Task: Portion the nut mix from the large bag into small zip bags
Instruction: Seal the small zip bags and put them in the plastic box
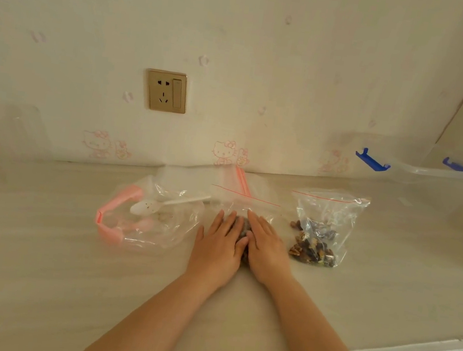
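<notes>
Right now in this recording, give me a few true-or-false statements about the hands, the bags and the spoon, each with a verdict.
1. Both hands press flat on the middle zip bag. True: the left hand and right hand lie side by side on it, fingers straight.
2. The spoon is in the right hand. False: it lies on the large bag, left of the hands.
3. A small bag with nut mix stands right of the hands. True.
4. The large bag is full of nuts. False: it looks nearly empty.
5. The wall socket has a plug in it. False: nothing is plugged in.
</notes>
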